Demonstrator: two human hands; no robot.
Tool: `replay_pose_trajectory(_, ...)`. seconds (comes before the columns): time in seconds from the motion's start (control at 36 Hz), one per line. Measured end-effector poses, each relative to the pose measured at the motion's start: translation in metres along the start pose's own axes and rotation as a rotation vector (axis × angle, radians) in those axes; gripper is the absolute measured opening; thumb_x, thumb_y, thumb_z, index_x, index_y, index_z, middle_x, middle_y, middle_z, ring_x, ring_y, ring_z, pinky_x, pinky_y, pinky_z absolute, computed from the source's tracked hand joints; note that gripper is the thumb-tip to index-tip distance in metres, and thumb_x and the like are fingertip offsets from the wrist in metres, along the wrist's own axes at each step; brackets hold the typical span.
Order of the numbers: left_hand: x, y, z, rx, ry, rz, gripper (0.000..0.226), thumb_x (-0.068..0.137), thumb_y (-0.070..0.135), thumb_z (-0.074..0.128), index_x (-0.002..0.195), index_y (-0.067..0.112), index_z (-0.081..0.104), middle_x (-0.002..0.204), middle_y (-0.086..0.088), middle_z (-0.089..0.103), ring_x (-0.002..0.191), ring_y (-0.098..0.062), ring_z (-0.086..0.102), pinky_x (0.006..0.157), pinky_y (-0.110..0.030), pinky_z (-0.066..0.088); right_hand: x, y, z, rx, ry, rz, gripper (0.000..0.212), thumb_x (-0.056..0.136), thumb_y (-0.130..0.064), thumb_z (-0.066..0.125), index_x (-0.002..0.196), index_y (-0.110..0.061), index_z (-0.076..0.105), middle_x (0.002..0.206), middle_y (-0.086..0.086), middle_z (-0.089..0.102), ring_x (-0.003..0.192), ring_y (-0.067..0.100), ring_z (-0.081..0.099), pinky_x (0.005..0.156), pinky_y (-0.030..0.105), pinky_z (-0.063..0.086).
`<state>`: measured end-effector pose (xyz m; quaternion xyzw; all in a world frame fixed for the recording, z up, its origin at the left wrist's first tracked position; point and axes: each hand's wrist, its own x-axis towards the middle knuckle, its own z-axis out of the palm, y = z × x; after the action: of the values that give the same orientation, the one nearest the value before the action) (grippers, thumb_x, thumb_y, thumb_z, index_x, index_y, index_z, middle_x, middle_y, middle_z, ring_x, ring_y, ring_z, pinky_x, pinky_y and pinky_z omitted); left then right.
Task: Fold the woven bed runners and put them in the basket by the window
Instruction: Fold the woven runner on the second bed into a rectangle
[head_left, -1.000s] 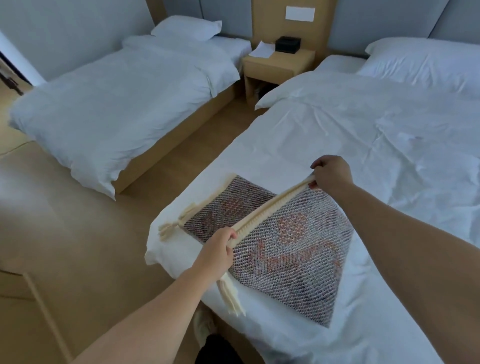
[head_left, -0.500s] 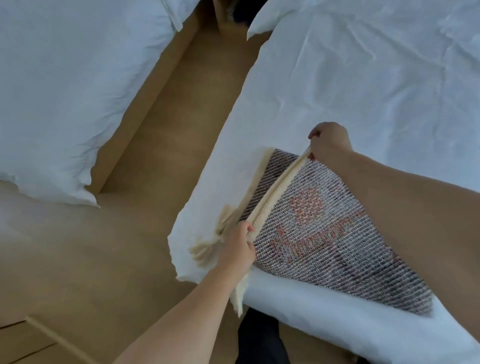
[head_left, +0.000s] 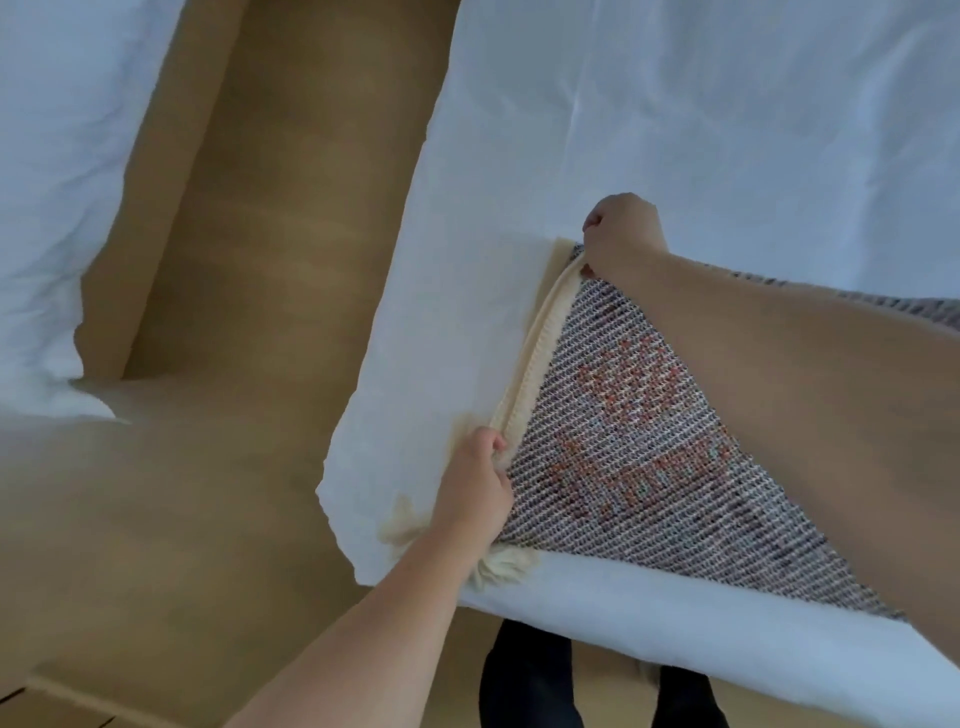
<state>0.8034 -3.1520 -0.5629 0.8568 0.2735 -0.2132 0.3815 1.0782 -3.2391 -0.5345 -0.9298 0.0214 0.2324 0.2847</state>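
A woven bed runner (head_left: 639, 462), grey with an orange pattern and a cream border, lies folded on the corner of the white bed (head_left: 727, 130). My left hand (head_left: 475, 491) grips the near end of its cream edge, beside the cream tassels (head_left: 498, 569) that hang at the bed's corner. My right hand (head_left: 621, 236) pinches the far end of the same edge. The top layer's edge lies almost level with the edge below it. My right forearm hides the runner's right part. No basket is in view.
A second white bed (head_left: 57, 182) on a wooden base stands at the left. A strip of wooden floor (head_left: 270, 260) runs between the two beds. My dark trouser legs (head_left: 530, 680) show below the bed's edge.
Both hands have carried the cream edge over to the left, so the top layer now covers the lower one. The camera has tilted down, and the pillows and nightstand have left the view.
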Motion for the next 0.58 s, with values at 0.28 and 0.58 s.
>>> replay_pose_trajectory(0.28, 0.032, 0.018, 0.016, 0.412, 0.197, 0.19, 0.052, 0.076, 0.015, 0.055, 0.127, 0.012, 0.045, 0.14, -0.012, 0.037, 0.133, -0.031, 0.031, 0.116, -0.046, 0.022, -0.003, 0.029, 0.021, 0.08, -0.008, -0.164, 0.044, 0.1, -0.028, 0.04, 0.138, -0.005, 0.046, 0.128, 0.015, 0.057, 0.109, 0.028, 0.058, 0.094, 0.039, 0.048)
replay_pose_trajectory(0.58, 0.109, 0.105, 0.07, 0.643, 0.118, 0.425, 0.072, 0.096, 0.048, 0.018, 0.151, 0.007, 0.001, 0.16, -0.013, -0.004, 0.147, -0.024, -0.008, 0.118, -0.041, -0.011, -0.032, 0.189, -0.016, -0.692, -0.026, -0.338, 0.077, 0.097, -0.059, 0.01, 0.153, -0.007, -0.002, 0.162, 0.011, -0.007, 0.149, 0.024, -0.009, 0.119, 0.038, -0.01)
